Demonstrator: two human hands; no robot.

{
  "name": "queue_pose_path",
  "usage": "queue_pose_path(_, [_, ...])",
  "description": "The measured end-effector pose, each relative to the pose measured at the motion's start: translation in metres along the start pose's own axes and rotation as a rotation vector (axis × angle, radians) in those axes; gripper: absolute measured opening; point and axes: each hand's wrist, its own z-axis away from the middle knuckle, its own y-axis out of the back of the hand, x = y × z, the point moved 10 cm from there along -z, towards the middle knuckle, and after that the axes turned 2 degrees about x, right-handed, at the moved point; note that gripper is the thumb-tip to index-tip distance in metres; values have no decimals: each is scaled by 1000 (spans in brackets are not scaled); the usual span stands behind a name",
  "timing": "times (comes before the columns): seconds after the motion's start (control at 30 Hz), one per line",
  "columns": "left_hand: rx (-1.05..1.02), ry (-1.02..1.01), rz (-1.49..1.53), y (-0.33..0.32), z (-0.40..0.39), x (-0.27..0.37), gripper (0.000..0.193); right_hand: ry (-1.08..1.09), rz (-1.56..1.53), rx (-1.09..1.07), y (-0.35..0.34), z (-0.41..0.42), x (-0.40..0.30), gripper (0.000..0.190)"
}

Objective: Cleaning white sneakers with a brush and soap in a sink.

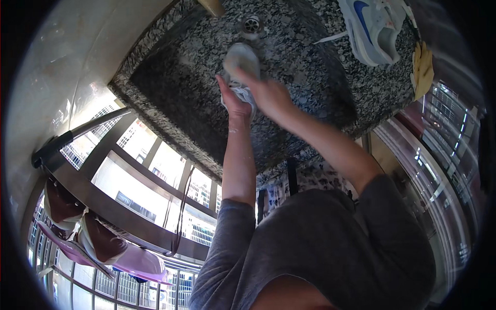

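Over the dark speckled granite basin (186, 85), my left hand (237, 102) holds a white sneaker (243, 54) from its near end. The sneaker's toe points away from me, and white laces show between my hands. My right hand (271, 95) lies across the top of the shoe from the right, fingers reaching towards the toe. A blurred tan patch is by those fingertips; whether my right hand grips something there cannot be made out. Beyond the toe is a round metal drain (252, 25).
On the right ledge lies a pale sneaker (372, 33) with a blue Nike swoosh, one lace trailing. Beside it is a yellow glove-like item (423, 71). A tan object (212, 7) enters at the top. Brown-and-white shoes (102, 236) and a pink plastic item (141, 263) are at the railing, lower left.
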Motion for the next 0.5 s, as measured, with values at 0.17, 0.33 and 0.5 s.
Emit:
queue_pose_path(0.17, [-6, -1, -73, -4, -2, -10, 71, 14, 37, -100, 3, 9, 29, 61])
queue_pose_path(0.33, [60, -23, -119, -7, 3, -3, 68, 80, 173, 151, 19, -57, 40, 65])
queue_pose_path(0.5, [78, -119, -183, -8, 9, 2, 62, 43, 56, -153, -7, 34, 35, 67])
